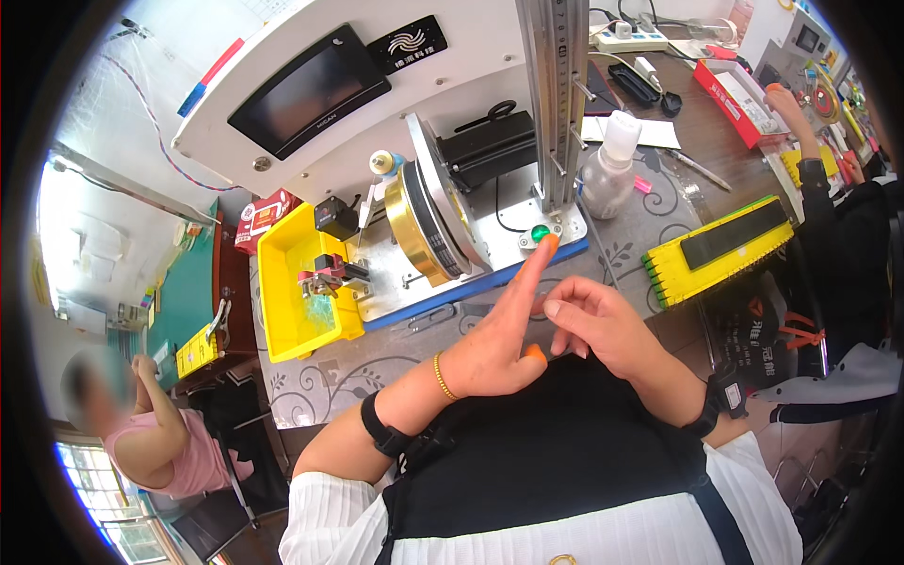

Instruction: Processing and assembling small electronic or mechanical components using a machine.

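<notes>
"Where are the person's hands?"

"At the center, before a white bench machine point(414, 89). The left hand point(497, 341) is spread, its orange-tipped index finger reaching up at a round green button point(540, 232); whether they touch, I can't tell. The right hand point(607, 325) is just beside it, fingers curled."

"And around them?"

"The machine carries a gold-rimmed wheel point(411, 224) and a dark screen point(311, 91). Left of the wheel sits a yellow plastic bin point(276, 282); right of the machine stands a translucent bottle point(607, 181)."

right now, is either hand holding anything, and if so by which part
Nothing visible is held in the left hand. The right hand is curled; whether its grip pinches something small cannot be told.
</notes>
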`<state>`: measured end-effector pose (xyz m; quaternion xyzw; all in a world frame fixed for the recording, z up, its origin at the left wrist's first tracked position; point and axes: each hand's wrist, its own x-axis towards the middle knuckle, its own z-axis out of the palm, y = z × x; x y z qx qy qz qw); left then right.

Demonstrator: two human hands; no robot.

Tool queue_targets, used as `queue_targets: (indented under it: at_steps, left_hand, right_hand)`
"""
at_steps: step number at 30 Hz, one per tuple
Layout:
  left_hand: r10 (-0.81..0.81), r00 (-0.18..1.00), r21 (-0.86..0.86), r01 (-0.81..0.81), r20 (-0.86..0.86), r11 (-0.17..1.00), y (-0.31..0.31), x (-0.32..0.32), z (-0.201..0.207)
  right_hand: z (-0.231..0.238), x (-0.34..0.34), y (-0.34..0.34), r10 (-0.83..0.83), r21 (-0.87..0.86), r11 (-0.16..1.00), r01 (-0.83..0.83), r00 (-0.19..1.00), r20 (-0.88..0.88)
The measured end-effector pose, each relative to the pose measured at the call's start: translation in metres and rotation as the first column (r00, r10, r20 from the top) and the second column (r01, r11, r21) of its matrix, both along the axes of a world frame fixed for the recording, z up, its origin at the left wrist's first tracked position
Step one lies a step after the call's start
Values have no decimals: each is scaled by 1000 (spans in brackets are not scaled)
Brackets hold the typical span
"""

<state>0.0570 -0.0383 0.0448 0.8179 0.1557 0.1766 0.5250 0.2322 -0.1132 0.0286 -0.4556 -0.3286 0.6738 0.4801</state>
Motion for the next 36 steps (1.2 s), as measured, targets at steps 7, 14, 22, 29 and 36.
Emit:
queue_targets:
  at_steps: [7,14,22,29,36]
  left_hand:
    - [-32,996,-41,35,78,999,-1,1,-3]
    - [-10,998,-70,14,57,997,-1,-1,-3]
    - [-10,999,115,7,32,993,1,-1,-8]
    - [18,999,61,-20,36,998,0,-3,-11]
    - [150,987,48,-152,52,987,-12,-10,-7]
  right_hand:
    - [-9,-5,2,2,0,1000,-2,999,33]
    - [-10,-9,1,-44,23,999,45,998,-39]
    - [-17,-7,1,22,-55,998,-35,974,-226]
    - [-18,-10,2,-103,37,992,119,949,-298]
    - [-24,-2,3,-197,93,966,242,918,-345]
